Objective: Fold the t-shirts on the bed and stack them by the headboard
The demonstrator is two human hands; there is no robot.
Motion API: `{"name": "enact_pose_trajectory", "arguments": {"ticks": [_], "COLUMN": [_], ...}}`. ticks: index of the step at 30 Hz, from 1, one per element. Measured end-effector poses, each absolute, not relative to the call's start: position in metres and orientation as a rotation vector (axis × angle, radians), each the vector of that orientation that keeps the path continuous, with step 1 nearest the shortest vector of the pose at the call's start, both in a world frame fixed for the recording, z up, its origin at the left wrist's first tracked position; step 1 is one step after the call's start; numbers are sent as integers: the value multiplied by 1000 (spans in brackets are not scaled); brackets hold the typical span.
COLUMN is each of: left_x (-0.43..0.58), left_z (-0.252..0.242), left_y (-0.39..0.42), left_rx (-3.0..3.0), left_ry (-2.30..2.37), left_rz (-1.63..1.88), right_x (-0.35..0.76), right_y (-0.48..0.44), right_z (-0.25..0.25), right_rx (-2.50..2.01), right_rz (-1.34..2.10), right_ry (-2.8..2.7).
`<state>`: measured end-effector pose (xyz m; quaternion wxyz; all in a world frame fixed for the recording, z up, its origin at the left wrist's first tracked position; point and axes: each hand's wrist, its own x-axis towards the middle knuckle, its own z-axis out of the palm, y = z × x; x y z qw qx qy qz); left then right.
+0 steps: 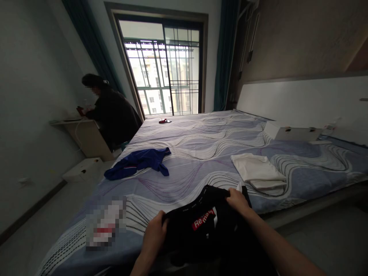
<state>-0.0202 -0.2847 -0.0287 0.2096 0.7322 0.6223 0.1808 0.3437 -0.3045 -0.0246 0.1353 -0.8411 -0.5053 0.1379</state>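
Observation:
A black T-shirt [184,234] with a red and white printed patch is stretched between my two hands at the near edge of the bed. My left hand [155,232] grips its left side, fingers closed on the cloth. On the other side my right hand [238,200] pinches the fabric near the top edge. The lower part of the shirt hangs towards me and blends into dark shadow. Just beyond my right hand lies a folded white garment [257,170]. A crumpled blue garment [140,161] rests farther off to the left.
The bed [189,168] has a wavy-patterned sheet. A blurred pale object [106,222] lies near its left edge. White boxes stand on the bed [296,133] and floor [83,170]. A clear bottle [327,130] is at right. A person [115,107] sits at a small desk [86,134].

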Motion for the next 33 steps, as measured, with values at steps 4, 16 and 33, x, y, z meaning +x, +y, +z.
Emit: {"name": "enact_pose_trajectory", "arguments": {"ticks": [4, 16, 33], "left_x": [-21, -132, -4], "left_z": [-35, 44, -21], "left_y": [-297, -311, -213], "left_rx": [1895, 907, 2143], "left_ry": [1816, 1655, 2341], "left_rz": [410, 1230, 326], "right_x": [344, 289, 368], "right_y": [-304, -366, -240], "right_z": [-20, 91, -5], "right_rx": [-2504, -1218, -2334], "right_rz": [355, 1695, 323], "right_ry": [-1498, -1789, -1482]}}
